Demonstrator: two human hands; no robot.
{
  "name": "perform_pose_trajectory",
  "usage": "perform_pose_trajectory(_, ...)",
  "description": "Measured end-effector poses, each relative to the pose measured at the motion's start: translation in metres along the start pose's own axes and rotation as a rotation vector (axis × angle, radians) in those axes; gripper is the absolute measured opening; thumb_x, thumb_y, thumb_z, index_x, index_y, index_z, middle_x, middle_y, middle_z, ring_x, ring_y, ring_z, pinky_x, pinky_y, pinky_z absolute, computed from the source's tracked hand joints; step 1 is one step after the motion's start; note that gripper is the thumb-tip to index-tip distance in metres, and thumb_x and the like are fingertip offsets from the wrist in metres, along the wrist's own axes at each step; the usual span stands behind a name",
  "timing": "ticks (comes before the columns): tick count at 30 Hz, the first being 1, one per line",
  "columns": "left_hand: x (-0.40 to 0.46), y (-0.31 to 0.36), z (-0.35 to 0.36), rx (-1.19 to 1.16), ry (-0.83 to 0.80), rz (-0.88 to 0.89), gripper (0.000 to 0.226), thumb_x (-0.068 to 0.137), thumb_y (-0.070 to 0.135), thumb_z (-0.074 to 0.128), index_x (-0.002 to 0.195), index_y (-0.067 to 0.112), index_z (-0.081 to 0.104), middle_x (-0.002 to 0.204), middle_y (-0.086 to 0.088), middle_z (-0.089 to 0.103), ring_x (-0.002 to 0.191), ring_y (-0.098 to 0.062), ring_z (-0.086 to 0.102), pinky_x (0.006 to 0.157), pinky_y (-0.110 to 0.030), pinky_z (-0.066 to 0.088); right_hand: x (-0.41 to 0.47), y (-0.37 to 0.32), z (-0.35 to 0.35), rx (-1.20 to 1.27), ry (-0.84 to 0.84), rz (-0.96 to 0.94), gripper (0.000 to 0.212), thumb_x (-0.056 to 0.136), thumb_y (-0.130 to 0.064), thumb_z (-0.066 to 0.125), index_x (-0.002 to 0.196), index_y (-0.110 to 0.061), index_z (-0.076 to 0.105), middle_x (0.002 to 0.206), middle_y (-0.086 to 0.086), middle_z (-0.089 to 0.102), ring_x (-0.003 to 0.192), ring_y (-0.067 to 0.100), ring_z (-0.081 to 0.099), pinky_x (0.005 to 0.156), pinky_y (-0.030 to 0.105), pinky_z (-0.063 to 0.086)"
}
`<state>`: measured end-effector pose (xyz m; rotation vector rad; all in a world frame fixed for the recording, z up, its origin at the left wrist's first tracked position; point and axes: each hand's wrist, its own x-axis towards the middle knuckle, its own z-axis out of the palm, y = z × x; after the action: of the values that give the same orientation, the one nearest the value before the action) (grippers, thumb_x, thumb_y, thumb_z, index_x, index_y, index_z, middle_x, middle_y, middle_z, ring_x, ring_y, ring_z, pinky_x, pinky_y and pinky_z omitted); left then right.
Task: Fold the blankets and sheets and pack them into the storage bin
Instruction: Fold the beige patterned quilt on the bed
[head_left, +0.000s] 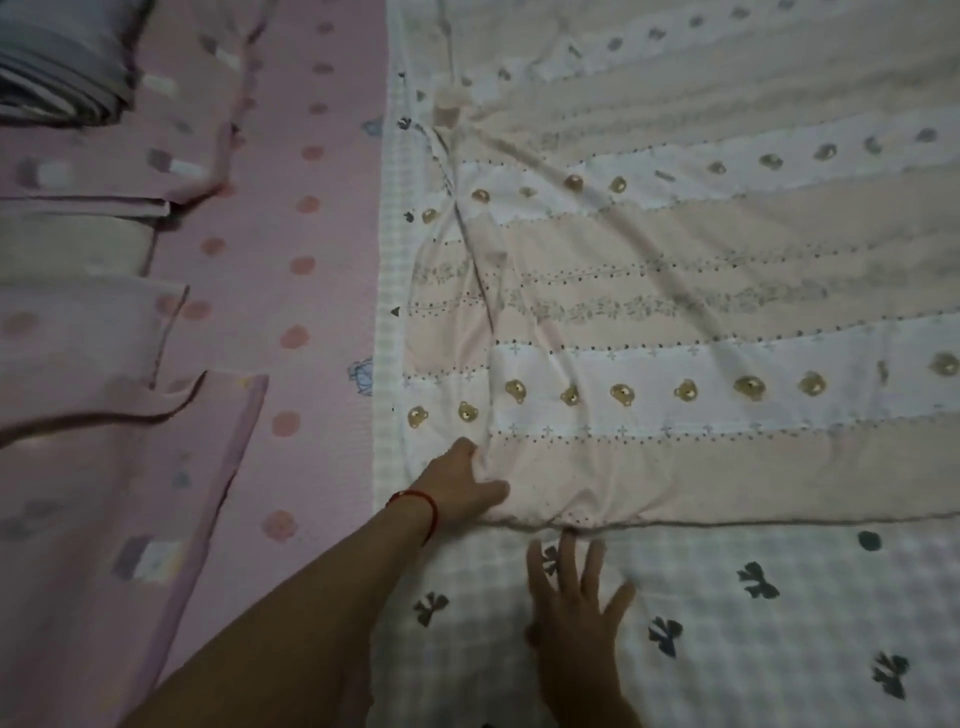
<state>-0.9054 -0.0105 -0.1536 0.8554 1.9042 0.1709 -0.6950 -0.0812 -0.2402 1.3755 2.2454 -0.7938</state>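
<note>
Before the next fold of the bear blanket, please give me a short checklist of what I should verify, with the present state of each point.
1. Left hand holds the bear blanket at its near corner: ok.
2. Right hand grips the blanket edge: not ok, it lies flat on the bow sheet.
3. Blanket smooth: not ok, creases run from the left side.
4. Storage bin within reach: cannot tell, not visible.
5. Folded pink sheets lie apart: ok.

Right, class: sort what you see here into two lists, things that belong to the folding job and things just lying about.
Job:
striped bear blanket, being handled
left hand, gripping its corner
right hand, flat on the checked bow sheet
folded pink sheets
folded grey bedding

Lying about:
pink dotted mat
red wrist string
</note>
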Motion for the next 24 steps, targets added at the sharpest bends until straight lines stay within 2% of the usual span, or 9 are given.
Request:
perform_pose_trajectory(2,0.001,-0.005,-0.01,0.009,-0.106,0.033,0.037,0.083,0.035,0.074,0.115,0.02,0.063,0.108,0.002,0.069,0.093,-0.014,0.064,0.08,-0.03,0.056,-0.001,-0.008,-0.019,-0.003,-0.095,0.083,0.111,0.07,-0.035,0.089,0.159,-0.033,0.023,0.169,0.013,-0.002,0.151,0.044,-0.009,0.092,0.064,-0.039)
perform_pose_trajectory(4,0.001,-0.012,-0.023,-0.047,-0.158,0.054,0.04,0.08,0.032,0.077,0.116,0.019,0.065,0.109,0.002,0.069,0.096,-0.013,0.065,0.082,-0.027,0.057,0.003,-0.005,-0.018,-0.031,-0.095,0.115,0.097,0.09,-0.028,0.071,0.161,-0.037,0.005,0.168,0.008,-0.021,0.15,0.043,-0.026,0.086,0.068,-0.039)
perform_pose_trajectory(6,-0.003,-0.024,-0.033,-0.143,-0.209,0.087,0.047,0.077,0.034,0.08,0.119,0.017,0.067,0.113,0.001,0.072,0.101,-0.017,0.069,0.089,-0.032,0.058,-0.002,-0.012,-0.029,-0.035,-0.145,0.132,0.107,0.067,-0.033,0.091,0.156,-0.035,0.032,0.169,0.015,0.008,0.152,0.05,0.003,0.099,0.085,-0.01)
perform_pose_trajectory(8,-0.013,-0.038,-0.043,-0.282,-0.233,0.11,0.05,0.078,0.038,0.083,0.122,0.018,0.068,0.114,0.003,0.074,0.102,-0.016,0.071,0.094,-0.036,0.058,-0.002,-0.006,-0.019,-0.099,-0.075,0.106,0.12,0.018,-0.036,0.103,0.132,-0.03,0.066,0.151,0.019,0.049,0.136,0.052,0.045,0.088,0.084,0.031)
perform_pose_trajectory(10,-0.025,-0.052,-0.049,-0.431,-0.097,0.129,0.045,0.081,0.038,0.081,0.12,0.019,0.069,0.111,0.005,0.075,0.1,-0.014,0.073,0.094,-0.039,0.057,0.0,-0.004,-0.012,-0.065,-0.024,0.132,0.121,0.006,-0.035,0.101,0.124,-0.03,0.071,0.143,0.018,0.057,0.128,0.05,0.054,0.08,0.08,0.041)
perform_pose_trajectory(12,-0.034,-0.07,-0.049,-0.57,0.092,0.135,0.041,0.081,0.038,0.081,0.117,0.021,0.071,0.108,0.006,0.076,0.098,-0.013,0.073,0.092,-0.039,0.058,-0.002,-0.011,-0.027,-0.077,-0.031,0.132,0.115,0.037,-0.035,0.101,0.143,-0.031,0.055,0.159,0.021,0.036,0.145,0.051,0.029,0.092,0.083,0.032)
perform_pose_trajectory(15,-0.047,-0.089,-0.039,-0.567,0.162,0.169,0.028,0.086,0.039,0.076,0.11,0.025,0.072,0.102,0.012,0.076,0.091,-0.005,0.072,0.076,-0.022,0.058,-0.007,-0.011,-0.032,-0.068,-0.009,0.106,0.095,0.091,-0.026,0.071,0.161,-0.035,0.007,0.169,0.009,-0.016,0.15,0.038,-0.026,0.112,0.076,-0.001)
perform_pose_trajectory(19,-0.053,-0.104,-0.028,-0.323,0.375,0.194,0.044,0.096,0.042,0.061,0.067,0.014,0.044,0.06,0.005,0.044,0.05,-0.003,0.041,0.054,-0.021,0.03,-0.009,-0.015,-0.036,-0.075,-0.018,0.119,0.093,0.095,-0.029,0.066,0.161,-0.035,0.001,0.168,0.005,-0.02,0.152,0.039,-0.023,0.114,0.073,-0.001)
perform_pose_trajectory(24,-0.061,-0.118,-0.013,-0.25,0.536,0.119,0.041,0.096,0.037,0.062,0.07,0.01,0.044,0.063,-0.001,0.045,0.056,-0.01,0.041,0.051,-0.027,0.027,-0.01,-0.015,-0.035,-0.099,-0.015,0.111,0.096,0.092,-0.032,0.069,0.161,-0.036,0.003,0.169,0.004,-0.016,0.152,0.039,-0.022,0.114,0.074,0.001)
